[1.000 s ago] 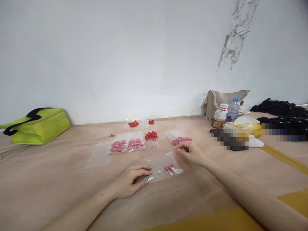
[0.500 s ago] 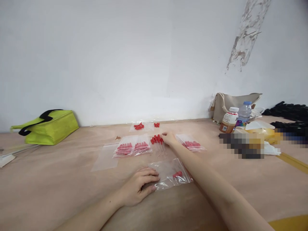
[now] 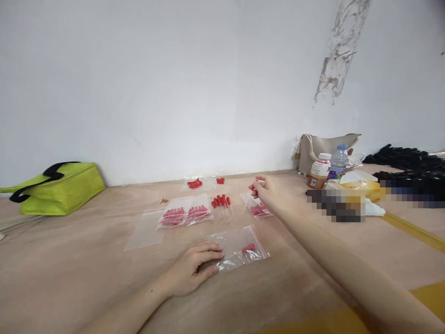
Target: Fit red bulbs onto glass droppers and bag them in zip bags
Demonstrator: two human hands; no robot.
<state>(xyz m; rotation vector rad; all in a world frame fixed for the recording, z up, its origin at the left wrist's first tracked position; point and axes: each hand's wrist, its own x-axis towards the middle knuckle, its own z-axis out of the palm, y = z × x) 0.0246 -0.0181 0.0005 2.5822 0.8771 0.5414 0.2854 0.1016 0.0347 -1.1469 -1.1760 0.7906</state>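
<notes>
A clear zip bag (image 3: 231,241) lies in front of me, its red-lined mouth to the right. Inside it is one dropper (image 3: 249,248) with a red bulb. My left hand (image 3: 194,264) rests on the bag's left edge, fingers stretched out and thumb apart. Above the table, my right hand (image 3: 264,191) pinches a dropper (image 3: 252,188) by its red bulb, its thin tube pointing down. To the left of that hand, several loose red-bulbed droppers (image 3: 221,204) lie fanned out. Just below it, a filled bag (image 3: 259,209) is partly hidden.
Two filled bags (image 3: 184,212) of droppers lie left of the loose ones, beside a flat clear bag (image 3: 144,229). Red bulbs (image 3: 194,183) lie near the wall. A lime-green bag (image 3: 62,188) stands left; bottles (image 3: 320,171) and a beige bag (image 3: 306,150) stand right.
My right hand has lifted away from the loose droppers and moved right with a dropper in its fingers. My left hand stays on the zip bag. The view has turned slightly right.
</notes>
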